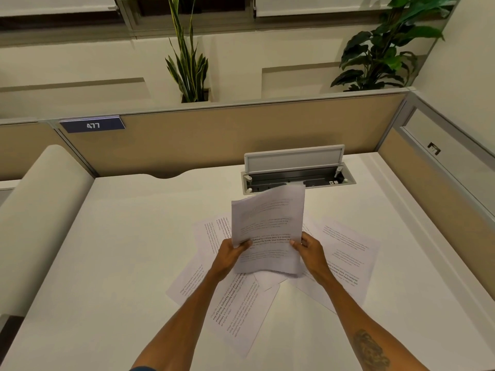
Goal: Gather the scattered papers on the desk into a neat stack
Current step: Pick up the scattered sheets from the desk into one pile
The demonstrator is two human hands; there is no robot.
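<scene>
A person at a white desk [120, 236] holds a small sheaf of printed papers [267, 228] upright above the desktop, the left hand [230, 253] pinching its left edge with thumb on the front, the right hand [310, 250] gripping its right edge the same way. More printed sheets [345, 253] lie fanned and overlapping on the desk beneath, spreading from 7 o'clock round to 3 o'clock of the held sheaf; their small type is too fine to read. At 10 o'clock, a blue plate [92, 125] on the tan partition reads "477". An open cable tray [297, 175] sits at 12 o'clock.
</scene>
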